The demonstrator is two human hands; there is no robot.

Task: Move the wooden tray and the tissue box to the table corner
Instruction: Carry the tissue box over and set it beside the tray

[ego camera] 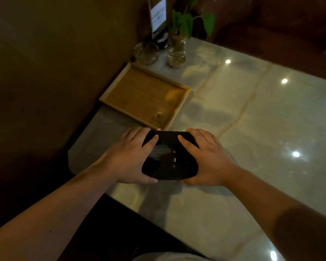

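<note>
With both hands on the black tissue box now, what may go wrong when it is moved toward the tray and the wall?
1. The tissue box sits just short of the wooden tray; pushed forward, it may knock the tray's near rim and shift it.
2. If the tray slides away, it may hit the glass ashtray or the plant vase just beyond it.
3. The left hand and right hand hold only the box's sides, so it could slip on the glossy table.
</note>
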